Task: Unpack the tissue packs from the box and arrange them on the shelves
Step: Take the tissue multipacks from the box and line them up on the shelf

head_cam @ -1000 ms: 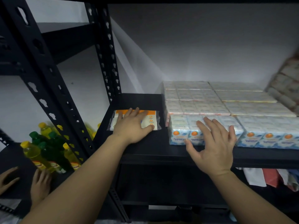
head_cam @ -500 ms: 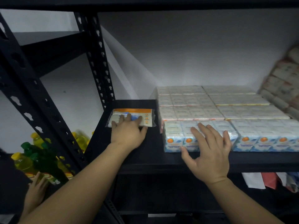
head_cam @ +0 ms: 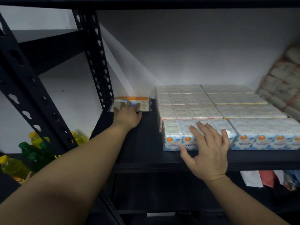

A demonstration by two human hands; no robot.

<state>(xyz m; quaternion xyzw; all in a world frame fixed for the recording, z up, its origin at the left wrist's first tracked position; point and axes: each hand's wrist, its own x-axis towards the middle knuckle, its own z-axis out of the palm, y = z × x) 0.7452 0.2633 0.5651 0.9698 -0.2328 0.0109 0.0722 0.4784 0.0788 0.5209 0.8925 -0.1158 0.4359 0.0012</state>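
Both hands out over black shelf (head_cam: pixel 142 151). Right hand (head_cam: pixel 209 153) nearest, fingers spread and straight, lying on front-left multipack (head_cam: pixel 181 137) of mini tissues at shelf front edge. Left hand (head_cam: pixel 128 116) farther back, fingers flat on single flat tissue pack (head_cam: pixel 132 103), orange strip along its far edge, lying at shelf's rear left just beside upright post (head_cam: pixel 97 62). Hands well apart, neither curled round anything.

Tissue multipacks: eight visible, four rows deep by two across, one layer, packed touching. Front faces show orange dots; print reads "FRAGRANCE FREE MINI TISSUE", brand too small to read. More wrapped packs (head_cam: pixel 282 82) stacked tilted at far right, blurred, count unclear.

Lower left on neighbouring rack: yellow bottles with yellow caps and green bottles (head_cam: pixel 27 148), several, blurred. Below shelf at right: folded cloths (head_cam: pixel 266 177), colours mixed.
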